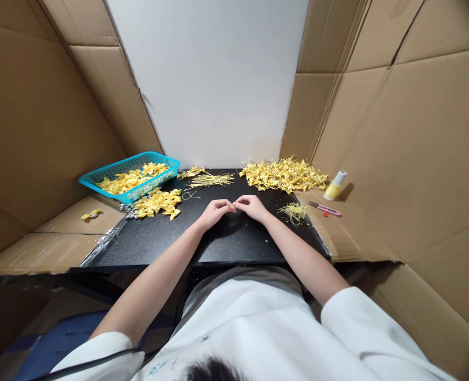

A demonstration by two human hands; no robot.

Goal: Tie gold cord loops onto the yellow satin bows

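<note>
Over the middle of the black table (pixel 151 243), my left hand (pixel 217 212) and my right hand (pixel 251 207) meet at the fingertips. Both are closed in a pinch. Whatever lies between the fingers is too small or too hidden to name. Behind my hands rests a bundle of thin yellow cords (pixel 213 180). A pile of yellow ribbon bows (pixel 159 203) sits left of my left hand, with small silvery beads (pixel 129 210) at its edge. Beyond my right hand spreads a larger heap of yellow bows (pixel 284 174) with cord ends sticking out.
A turquoise basket (pixel 129 197) holding yellow bows stands at the back left. One bow (pixel 90 214) lies on cardboard at left. To the right are cord scraps (pixel 294 212), pink-handled thread snips (pixel 325 209) and a yellow thread spool (pixel 335 186). Cardboard walls (pixel 429 137) enclose both sides.
</note>
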